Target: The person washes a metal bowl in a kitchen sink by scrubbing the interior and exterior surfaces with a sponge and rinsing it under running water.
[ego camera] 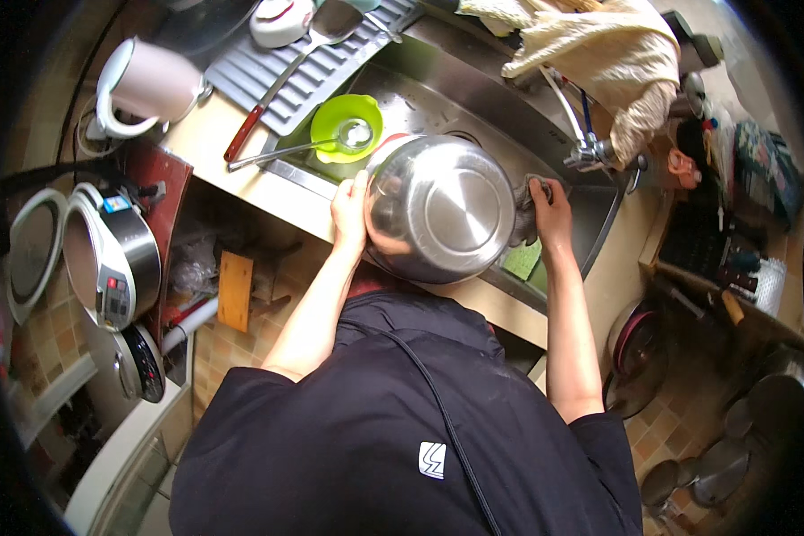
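A rounded stainless steel pot or bowl (452, 208) is tilted at the sink's front edge, its shiny base facing up. My left hand (350, 211) grips its left rim. At its right side, my right hand (551, 208) holds a grey-brown cloth (525, 213) against the metal. Behind the pot lies the stainless steel sink (422, 100). A green plastic bowl (331, 120) stands at the sink's left, with a metal ladle (281, 153) resting in it. Below the cloth shows a green scouring pad (522, 260). Part of a red-and-white item is hidden behind the pot.
A grey ridged drainboard (275, 84) at the back left bears a spatula with a red handle (246, 134) and a white bowl (281, 23). A pale kettle (151, 84) stands farther left. The tap (593, 153), draped with beige cloth (603, 60), is at the back right. A rice cooker (117, 254) sits lower left.
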